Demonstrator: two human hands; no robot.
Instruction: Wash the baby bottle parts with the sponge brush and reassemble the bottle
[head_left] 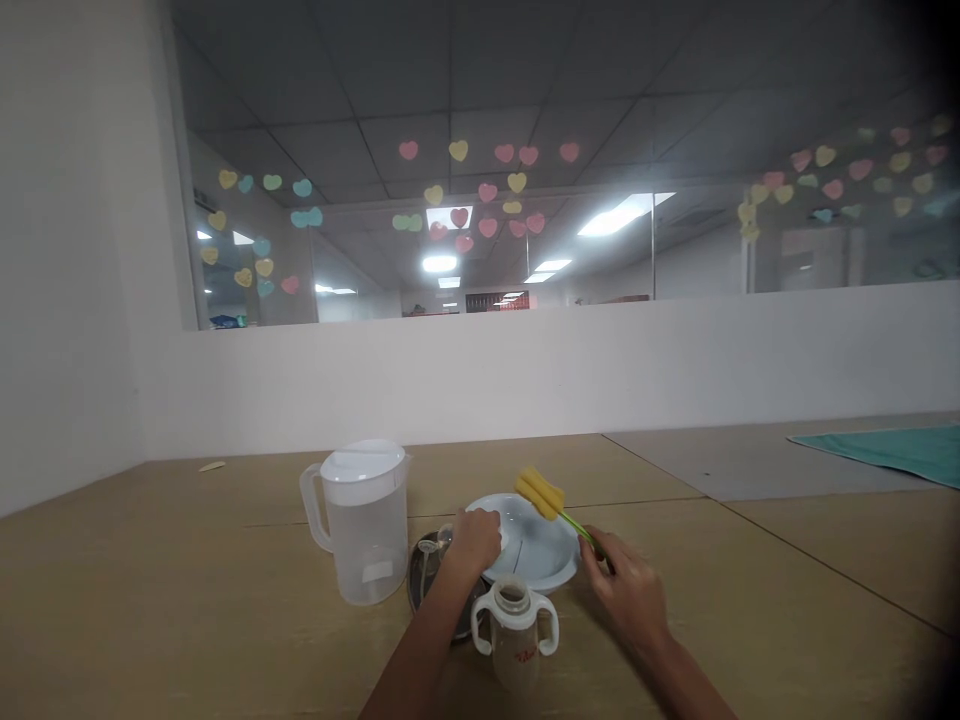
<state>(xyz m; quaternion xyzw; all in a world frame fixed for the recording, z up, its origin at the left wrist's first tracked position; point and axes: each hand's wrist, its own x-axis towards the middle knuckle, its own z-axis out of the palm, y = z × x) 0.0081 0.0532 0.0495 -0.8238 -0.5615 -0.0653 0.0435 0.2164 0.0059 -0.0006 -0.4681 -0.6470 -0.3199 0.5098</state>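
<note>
My right hand (626,580) is closed around the green handle of a bottle brush (541,494), whose yellow sponge head is raised over the white bowl (559,578). My left hand (478,538) is closed at the bowl's left side. Something whitish shows by its fingers, too hidden to name. In front of the bowl a clear baby bottle (514,635) with two white handles stands upright, its mouth uncovered. Partly behind my left forearm lies a dark round tray (415,580), with a clear straw piece (426,560) and other small parts on it.
A translucent lidded pitcher (369,530) stands left of the tray. A teal cloth (900,450) lies at the far right of the wooden table (225,600). Behind the table rises a white wall (487,380) with a window above, dotted with heart-shaped notes.
</note>
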